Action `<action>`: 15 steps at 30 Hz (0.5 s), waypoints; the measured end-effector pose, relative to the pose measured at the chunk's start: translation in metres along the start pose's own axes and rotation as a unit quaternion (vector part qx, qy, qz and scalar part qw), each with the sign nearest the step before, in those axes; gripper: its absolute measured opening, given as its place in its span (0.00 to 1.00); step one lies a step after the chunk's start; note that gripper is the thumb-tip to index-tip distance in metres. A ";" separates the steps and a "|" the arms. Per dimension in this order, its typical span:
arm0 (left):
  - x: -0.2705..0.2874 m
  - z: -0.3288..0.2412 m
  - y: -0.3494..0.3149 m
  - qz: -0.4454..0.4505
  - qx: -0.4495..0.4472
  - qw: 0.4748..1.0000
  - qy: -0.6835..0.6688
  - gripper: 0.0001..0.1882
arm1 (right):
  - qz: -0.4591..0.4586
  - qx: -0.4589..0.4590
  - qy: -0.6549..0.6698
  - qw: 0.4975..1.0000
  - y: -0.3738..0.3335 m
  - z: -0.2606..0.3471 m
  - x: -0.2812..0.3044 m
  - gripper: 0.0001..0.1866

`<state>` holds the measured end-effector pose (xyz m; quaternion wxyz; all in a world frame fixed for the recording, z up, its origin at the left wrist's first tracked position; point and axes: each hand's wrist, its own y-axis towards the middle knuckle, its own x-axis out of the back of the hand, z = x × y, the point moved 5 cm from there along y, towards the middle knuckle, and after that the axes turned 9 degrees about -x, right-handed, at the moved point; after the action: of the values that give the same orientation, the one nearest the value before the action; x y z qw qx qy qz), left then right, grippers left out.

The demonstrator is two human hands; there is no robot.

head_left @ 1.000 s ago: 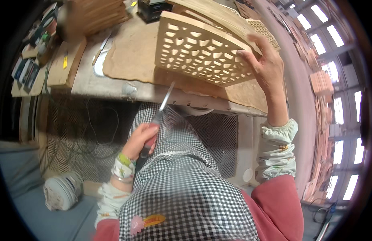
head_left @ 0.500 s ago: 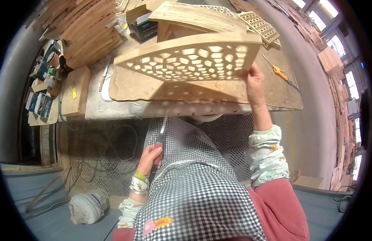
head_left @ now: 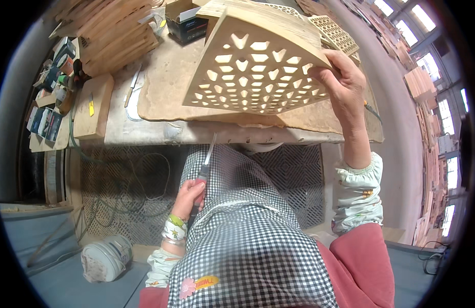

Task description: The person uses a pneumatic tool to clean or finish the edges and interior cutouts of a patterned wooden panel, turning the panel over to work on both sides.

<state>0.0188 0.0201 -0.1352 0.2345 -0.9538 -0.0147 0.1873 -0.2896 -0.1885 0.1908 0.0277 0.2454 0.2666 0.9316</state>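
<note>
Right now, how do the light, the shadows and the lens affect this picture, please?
Head view: windows at right glare white and curve along the rim; head view: the perforated wooden panel shades the brown mat below; head view: the checked apron looks hazy mid-front.

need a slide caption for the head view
Right hand holds a tilted, pale wooden panel with geometric cutouts; left hand grips a thin, red-and-black-handled metal tool.
</note>
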 end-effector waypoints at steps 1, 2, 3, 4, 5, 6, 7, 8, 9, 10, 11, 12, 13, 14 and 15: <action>0.002 0.001 0.000 -0.001 0.001 1.000 -0.002 0.15 | 0.003 0.001 -0.045 0.999 0.000 0.010 -0.003 0.11; 0.003 0.002 -0.001 -0.002 0.001 1.000 -0.004 0.15 | 0.005 0.012 -0.079 0.997 0.001 0.014 -0.008 0.11; 0.003 0.003 -0.001 -0.002 0.005 1.000 0.000 0.15 | 0.008 0.024 -0.112 0.993 0.003 0.017 -0.012 0.11; 0.004 0.003 0.000 0.002 0.004 1.000 0.003 0.15 | 0.009 0.036 -0.146 0.989 0.003 0.020 -0.016 0.11; 0.003 0.003 0.000 0.006 0.003 1.000 0.007 0.16 | 0.013 0.038 -0.208 0.977 0.002 0.021 -0.020 0.13; 0.003 0.004 0.000 0.010 0.001 1.000 0.010 0.16 | 0.005 0.061 -0.231 0.971 0.002 0.022 -0.023 0.14; 0.003 0.003 0.000 0.008 0.001 1.000 0.005 0.16 | -0.006 0.084 -0.251 0.964 0.002 0.021 -0.026 0.15; 0.004 0.004 0.000 0.006 0.000 1.000 0.006 0.16 | -0.016 0.107 -0.272 0.956 0.002 0.022 -0.028 0.16; 0.005 0.007 0.000 0.004 -0.001 1.000 0.007 0.16 | -0.013 0.104 -0.302 0.948 0.002 0.021 -0.028 0.21; 0.005 0.007 0.001 0.006 -0.002 1.000 0.009 0.17 | -0.046 0.146 -0.319 0.935 0.001 0.023 -0.020 0.22; 0.005 0.007 0.000 0.004 -0.001 1.000 0.009 0.17 | -0.079 0.188 -0.335 0.920 -0.001 0.022 -0.012 0.24; 0.006 0.006 -0.001 0.003 0.001 1.000 0.010 0.17 | -0.112 0.229 -0.351 0.901 -0.004 0.021 -0.005 0.26; 0.004 0.006 -0.001 0.006 0.003 1.000 0.010 0.17 | -0.129 0.162 -0.254 0.945 -0.008 0.007 0.006 0.29; 0.003 0.002 -0.001 -0.001 0.006 1.000 -0.011 0.15 | -0.154 0.104 -0.140 0.973 -0.013 -0.010 0.015 0.31; 0.001 0.001 -0.001 0.001 0.001 1.000 -0.012 0.15 | -0.189 0.053 -0.012 0.980 -0.022 -0.040 0.019 0.30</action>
<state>0.0191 0.0215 -0.1360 0.2355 -0.9512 -0.0160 0.1986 -0.3272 -0.1856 0.1587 0.1940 0.2031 0.3570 0.8909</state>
